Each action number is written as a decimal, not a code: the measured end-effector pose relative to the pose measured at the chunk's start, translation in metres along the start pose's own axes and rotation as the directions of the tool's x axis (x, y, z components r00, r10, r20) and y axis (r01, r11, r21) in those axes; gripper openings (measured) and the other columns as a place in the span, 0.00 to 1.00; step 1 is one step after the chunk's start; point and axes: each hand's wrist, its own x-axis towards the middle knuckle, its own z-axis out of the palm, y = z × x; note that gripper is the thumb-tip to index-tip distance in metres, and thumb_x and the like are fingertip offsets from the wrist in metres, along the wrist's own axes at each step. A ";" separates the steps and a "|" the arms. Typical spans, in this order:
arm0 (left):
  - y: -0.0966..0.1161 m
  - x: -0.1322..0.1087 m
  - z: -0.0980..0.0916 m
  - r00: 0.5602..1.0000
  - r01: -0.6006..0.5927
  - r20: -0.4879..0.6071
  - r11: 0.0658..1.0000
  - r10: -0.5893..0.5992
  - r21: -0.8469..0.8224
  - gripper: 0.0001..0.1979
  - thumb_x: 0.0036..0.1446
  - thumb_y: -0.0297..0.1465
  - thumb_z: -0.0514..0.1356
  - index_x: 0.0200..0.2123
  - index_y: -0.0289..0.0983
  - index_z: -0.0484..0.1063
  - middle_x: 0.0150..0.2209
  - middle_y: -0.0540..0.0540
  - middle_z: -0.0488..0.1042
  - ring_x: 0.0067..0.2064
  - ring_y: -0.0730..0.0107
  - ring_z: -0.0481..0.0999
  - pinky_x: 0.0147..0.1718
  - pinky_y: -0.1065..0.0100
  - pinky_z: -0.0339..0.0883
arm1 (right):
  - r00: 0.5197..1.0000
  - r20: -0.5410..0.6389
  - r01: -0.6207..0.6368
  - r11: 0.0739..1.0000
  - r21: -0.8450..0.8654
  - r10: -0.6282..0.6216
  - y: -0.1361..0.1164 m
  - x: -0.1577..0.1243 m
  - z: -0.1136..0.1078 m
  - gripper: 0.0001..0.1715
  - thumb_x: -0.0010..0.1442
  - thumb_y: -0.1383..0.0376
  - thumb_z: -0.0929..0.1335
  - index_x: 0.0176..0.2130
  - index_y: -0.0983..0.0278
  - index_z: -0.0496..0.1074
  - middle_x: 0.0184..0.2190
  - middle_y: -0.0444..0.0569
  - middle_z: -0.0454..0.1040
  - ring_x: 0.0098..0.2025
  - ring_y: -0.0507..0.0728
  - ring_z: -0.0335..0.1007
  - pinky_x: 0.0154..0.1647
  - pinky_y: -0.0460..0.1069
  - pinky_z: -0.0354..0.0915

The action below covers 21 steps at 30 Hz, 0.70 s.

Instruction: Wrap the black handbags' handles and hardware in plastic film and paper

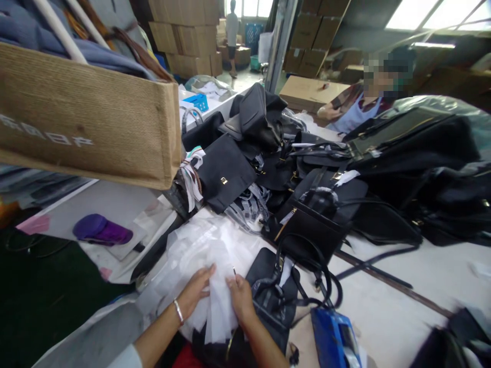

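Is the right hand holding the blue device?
No, the right hand rests on the white wrapping sheet beside the left hand; the blue device lies apart.

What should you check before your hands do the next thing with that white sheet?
1. Both hands on the white sheet: ok, left hand and right hand touch it.
2. Fingers pinching it tight: cannot tell.
3. Black handbag close by: ok, beside the right hand.
4. Blue device out of the way: ok, apart from both hands.
5. Free room behind the sheet: not ok, pile of bags crowds it.
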 end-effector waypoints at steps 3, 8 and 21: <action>-0.013 -0.004 0.009 0.998 -0.001 0.060 1.000 0.000 0.019 0.25 0.49 0.49 0.59 0.41 0.34 0.73 0.34 0.41 0.80 0.33 0.59 0.78 0.34 0.62 0.71 | 0.999 0.047 0.006 0.999 -0.043 -0.004 0.000 0.007 0.004 0.26 0.58 0.48 0.60 0.26 0.65 0.69 0.21 0.44 0.70 0.23 0.53 0.62 0.23 0.46 0.58; -0.015 0.033 -0.012 0.979 -0.075 -0.169 0.975 0.111 0.207 0.19 0.51 0.43 0.57 0.36 0.33 0.73 0.36 0.40 0.80 0.41 0.52 0.77 0.43 0.58 0.69 | 0.999 -0.026 0.029 0.986 -0.167 -0.034 0.001 0.010 -0.008 0.25 0.57 0.47 0.62 0.23 0.63 0.68 0.20 0.44 0.69 0.25 0.54 0.62 0.29 0.47 0.58; 0.030 -0.016 0.045 0.636 -0.696 0.508 0.148 0.580 0.703 0.36 0.55 0.21 0.48 0.66 0.40 0.41 0.68 0.43 0.46 0.68 0.56 0.42 0.64 0.49 0.41 | 0.988 -0.151 -0.057 0.986 -0.154 0.033 -0.006 -0.024 -0.072 0.13 0.53 0.60 0.65 0.21 0.62 0.63 0.18 0.39 0.64 0.22 0.51 0.59 0.24 0.45 0.55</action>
